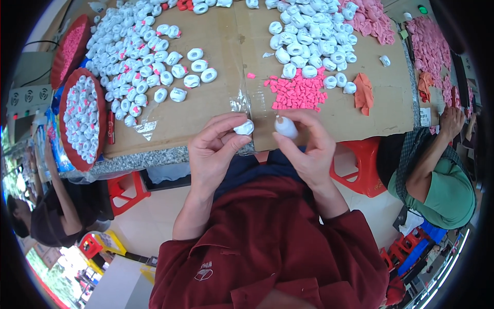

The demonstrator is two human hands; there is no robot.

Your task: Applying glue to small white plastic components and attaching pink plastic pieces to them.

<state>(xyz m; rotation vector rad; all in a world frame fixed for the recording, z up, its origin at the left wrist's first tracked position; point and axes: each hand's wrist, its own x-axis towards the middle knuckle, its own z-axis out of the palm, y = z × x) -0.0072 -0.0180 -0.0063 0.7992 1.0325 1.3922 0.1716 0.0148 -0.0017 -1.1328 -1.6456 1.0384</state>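
Note:
Close above the table's near edge, my left hand (210,149) pinches a small white rounded piece (244,127) between thumb and fingertips. My right hand (315,149) is closed round a small white squeeze bottle (286,129), its thin nozzle tipped up. The piece and the bottle are a short way apart. Just beyond my right hand lies a patch of small bright pink pieces (299,93). Behind that is a heap of white rounded pieces (303,44). More white pieces (128,56), several with pink parts on them, spread over the left side.
Cardboard (221,67) covers the table. At left stand a red bowl (64,123) of white pieces and a red bowl (55,77) of pink ones. A crumpled orange item (363,93) lies at right. Co-workers sit on both sides; a red stool (360,167) is near my right.

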